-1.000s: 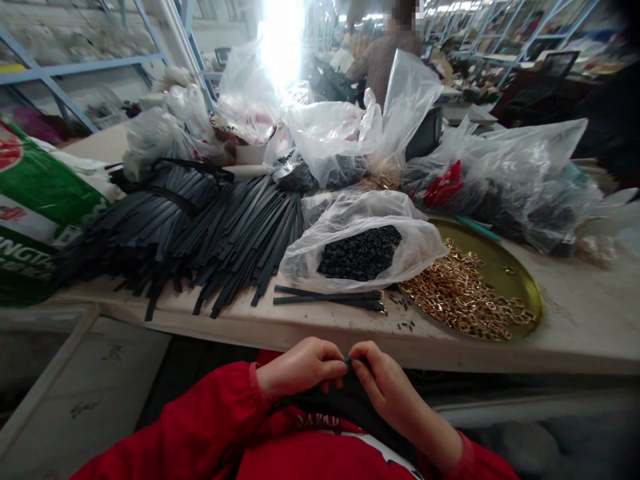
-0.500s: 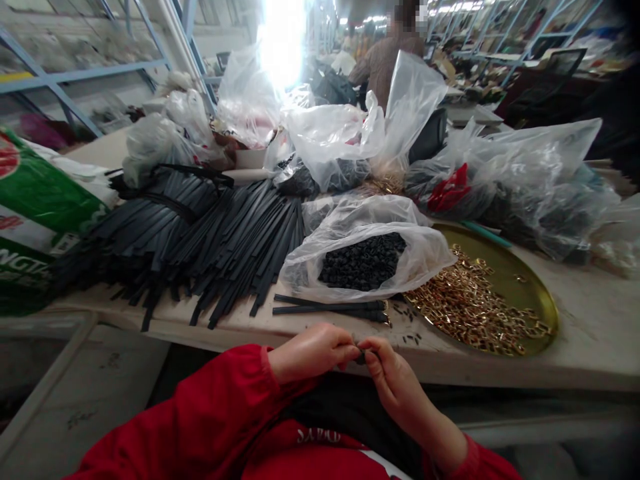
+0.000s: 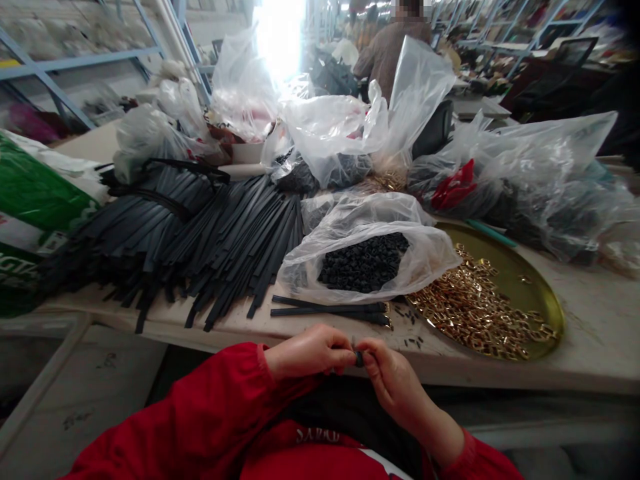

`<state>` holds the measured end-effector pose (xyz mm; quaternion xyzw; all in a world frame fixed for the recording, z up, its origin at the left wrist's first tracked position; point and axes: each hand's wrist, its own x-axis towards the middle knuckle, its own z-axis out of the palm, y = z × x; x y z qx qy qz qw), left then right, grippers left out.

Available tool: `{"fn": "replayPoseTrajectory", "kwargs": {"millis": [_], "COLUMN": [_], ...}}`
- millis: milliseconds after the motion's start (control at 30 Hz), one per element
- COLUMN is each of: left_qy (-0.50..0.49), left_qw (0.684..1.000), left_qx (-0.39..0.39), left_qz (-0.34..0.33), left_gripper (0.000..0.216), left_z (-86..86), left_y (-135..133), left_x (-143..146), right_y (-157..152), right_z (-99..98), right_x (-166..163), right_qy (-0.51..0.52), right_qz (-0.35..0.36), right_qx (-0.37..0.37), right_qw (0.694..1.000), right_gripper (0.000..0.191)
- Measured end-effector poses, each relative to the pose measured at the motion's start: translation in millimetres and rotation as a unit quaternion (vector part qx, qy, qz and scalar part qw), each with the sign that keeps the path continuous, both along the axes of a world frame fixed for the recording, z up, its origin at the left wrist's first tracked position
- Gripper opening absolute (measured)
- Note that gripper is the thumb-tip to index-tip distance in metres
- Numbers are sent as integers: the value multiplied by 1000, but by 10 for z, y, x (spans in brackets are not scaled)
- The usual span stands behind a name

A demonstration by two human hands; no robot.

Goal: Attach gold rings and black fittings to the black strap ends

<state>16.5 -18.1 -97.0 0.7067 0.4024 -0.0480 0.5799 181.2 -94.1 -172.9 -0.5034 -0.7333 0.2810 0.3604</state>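
My left hand (image 3: 307, 352) and my right hand (image 3: 390, 377) meet just below the table's front edge, both pinching one small black piece (image 3: 359, 359) between the fingertips. Red sleeves cover both arms. Right in front of the hands, on the table, lie two or three black straps (image 3: 330, 310) with metal ends. Behind them an open clear bag of small black loops (image 3: 364, 262) sits beside a round brass tray (image 3: 520, 273) heaped with gold buckles (image 3: 470, 307).
A big pile of black straps (image 3: 200, 233) covers the table's left half. A green and white sack (image 3: 30, 213) stands at far left. Clear plastic bags (image 3: 525, 180) of parts crowd the back. A person in brown (image 3: 385, 50) stands beyond them. Blue shelving is at upper left.
Both hands rose from my lap to the table's edge, still pinched together on the small black piece. The view tilted down slightly.
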Motion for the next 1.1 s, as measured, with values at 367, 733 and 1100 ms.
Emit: {"fn": "replayPoseTrajectory", "kwargs": {"millis": [367,733,1100], "left_qy": [54,226,290], "left_qw": [966,821,822], "left_qx": [245,506,387], "left_qz": [-54,137,301], "left_gripper": [23,29,20], "left_z": [-71,24,155], "left_y": [36,670,1309], "left_x": [-72,-778,-972], "right_y": [125,642,449], "right_z": [9,-384,-161], "right_x": [95,331,303], "right_qy": [-31,-241,-214], "right_qz": [-119,-251,-258], "right_qx": [-32,191,254], "right_qw": [992,918,907], "right_gripper": [26,39,39]}}
